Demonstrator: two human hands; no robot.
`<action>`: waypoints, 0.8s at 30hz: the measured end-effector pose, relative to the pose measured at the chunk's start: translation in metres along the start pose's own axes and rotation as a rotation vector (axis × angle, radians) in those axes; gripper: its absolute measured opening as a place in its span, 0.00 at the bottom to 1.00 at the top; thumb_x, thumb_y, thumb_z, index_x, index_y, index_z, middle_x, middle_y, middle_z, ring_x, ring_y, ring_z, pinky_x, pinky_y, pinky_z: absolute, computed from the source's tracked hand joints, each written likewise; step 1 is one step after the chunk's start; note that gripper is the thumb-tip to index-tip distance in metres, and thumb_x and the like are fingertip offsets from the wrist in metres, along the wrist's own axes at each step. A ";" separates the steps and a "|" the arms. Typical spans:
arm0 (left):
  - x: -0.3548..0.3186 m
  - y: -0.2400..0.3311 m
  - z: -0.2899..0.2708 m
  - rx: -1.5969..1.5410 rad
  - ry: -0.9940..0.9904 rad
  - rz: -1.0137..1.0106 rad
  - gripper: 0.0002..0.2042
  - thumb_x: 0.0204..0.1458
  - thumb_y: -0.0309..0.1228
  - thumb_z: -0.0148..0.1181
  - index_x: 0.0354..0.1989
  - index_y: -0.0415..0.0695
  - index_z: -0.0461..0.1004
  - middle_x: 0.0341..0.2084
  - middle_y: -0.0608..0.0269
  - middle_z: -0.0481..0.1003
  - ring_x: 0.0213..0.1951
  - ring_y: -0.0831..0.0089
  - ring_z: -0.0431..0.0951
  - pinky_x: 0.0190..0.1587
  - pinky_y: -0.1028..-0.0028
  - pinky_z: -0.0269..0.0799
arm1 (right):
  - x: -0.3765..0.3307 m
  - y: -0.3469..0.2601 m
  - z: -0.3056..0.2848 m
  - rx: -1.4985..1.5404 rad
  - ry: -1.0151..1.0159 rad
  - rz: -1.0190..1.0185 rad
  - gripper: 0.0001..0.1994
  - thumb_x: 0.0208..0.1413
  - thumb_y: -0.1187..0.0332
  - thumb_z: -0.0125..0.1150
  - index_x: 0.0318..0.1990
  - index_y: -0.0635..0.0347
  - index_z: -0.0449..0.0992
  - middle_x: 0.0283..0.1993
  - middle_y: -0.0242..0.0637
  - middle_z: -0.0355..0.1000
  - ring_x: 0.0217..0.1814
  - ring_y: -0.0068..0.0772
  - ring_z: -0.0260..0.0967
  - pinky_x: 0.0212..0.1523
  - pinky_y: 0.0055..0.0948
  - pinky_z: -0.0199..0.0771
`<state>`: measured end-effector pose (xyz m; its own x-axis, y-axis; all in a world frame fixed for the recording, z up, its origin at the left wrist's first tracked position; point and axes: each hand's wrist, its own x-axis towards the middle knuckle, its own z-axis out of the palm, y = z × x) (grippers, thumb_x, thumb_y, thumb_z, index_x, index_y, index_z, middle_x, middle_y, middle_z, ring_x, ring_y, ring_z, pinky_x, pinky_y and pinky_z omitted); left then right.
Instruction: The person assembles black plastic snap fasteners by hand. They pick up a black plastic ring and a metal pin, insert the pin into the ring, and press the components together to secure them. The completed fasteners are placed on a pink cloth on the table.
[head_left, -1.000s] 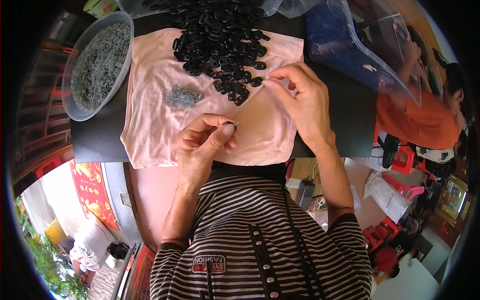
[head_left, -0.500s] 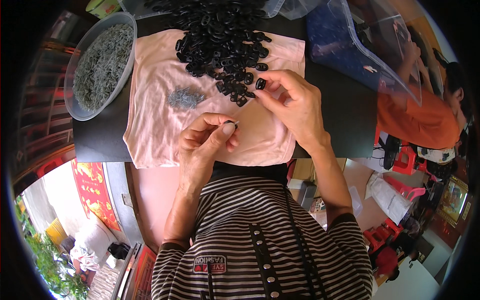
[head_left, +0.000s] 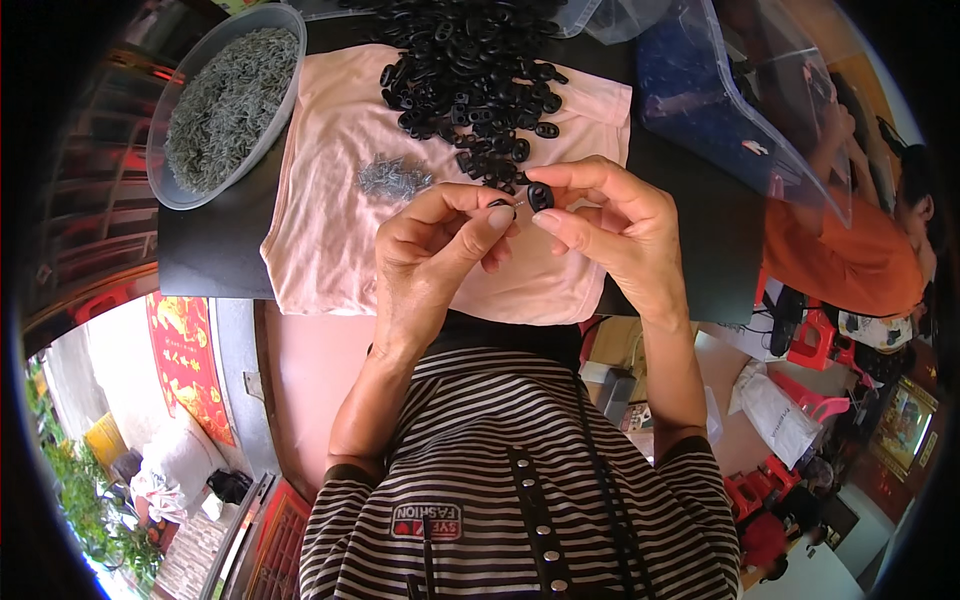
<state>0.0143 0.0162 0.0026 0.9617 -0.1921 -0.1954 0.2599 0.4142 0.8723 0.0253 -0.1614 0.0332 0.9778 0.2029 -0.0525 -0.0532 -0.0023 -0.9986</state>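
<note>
My left hand pinches a small black plastic piece between thumb and index finger; a thin metal bit, likely a spring, pokes out of it to the right. In the fingertips of my right hand is a black oval cord-lock piece with holes in it. The two pieces are very close; whether they touch I cannot tell. Beyond them a heap of similar black pieces spreads over a pink cloth. A small pile of thin grey metal springs lies on the cloth, left of the heap.
At the far left stands a clear round tub full of grey springs. A transparent blue-tinted bin is at the far right of the dark table. Past it sits another person in an orange top. Red stools stand farther off.
My right hand has drawn back from the edge of the heap with the cord-lock piece. My left hand has moved right and up, bringing both pieces close together. The view has shifted slightly.
</note>
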 end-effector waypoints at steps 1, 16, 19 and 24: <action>0.000 0.000 0.000 0.015 -0.007 0.004 0.09 0.52 0.26 0.60 0.37 0.34 0.73 0.26 0.63 0.75 0.26 0.81 0.72 0.29 0.83 0.68 | 0.000 0.000 0.001 0.011 0.000 -0.002 0.14 0.48 0.80 0.61 0.45 0.66 0.75 0.36 0.35 0.74 0.32 0.16 0.69 0.30 0.14 0.71; -0.001 0.001 -0.004 0.038 -0.030 0.032 0.09 0.53 0.25 0.58 0.39 0.33 0.73 0.28 0.61 0.76 0.27 0.80 0.73 0.30 0.82 0.69 | -0.001 0.001 0.010 -0.095 -0.029 -0.122 0.15 0.50 0.80 0.60 0.47 0.63 0.75 0.40 0.33 0.72 0.35 0.18 0.71 0.30 0.15 0.74; -0.002 0.000 -0.001 0.031 -0.014 0.055 0.09 0.53 0.24 0.57 0.41 0.32 0.73 0.29 0.59 0.76 0.28 0.78 0.75 0.32 0.81 0.71 | -0.001 0.003 0.013 -0.092 -0.015 -0.142 0.15 0.50 0.80 0.59 0.47 0.62 0.75 0.39 0.33 0.72 0.34 0.17 0.70 0.31 0.15 0.74; -0.003 0.004 -0.001 -0.054 -0.033 0.022 0.09 0.54 0.22 0.55 0.41 0.30 0.73 0.29 0.56 0.76 0.29 0.75 0.76 0.34 0.79 0.73 | -0.005 -0.001 0.014 -0.042 0.016 -0.066 0.15 0.51 0.80 0.59 0.47 0.63 0.74 0.37 0.33 0.73 0.33 0.17 0.70 0.32 0.16 0.73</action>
<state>0.0128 0.0194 0.0060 0.9640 -0.2118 -0.1608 0.2442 0.4655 0.8507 0.0175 -0.1483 0.0341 0.9820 0.1886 0.0140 0.0201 -0.0305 -0.9993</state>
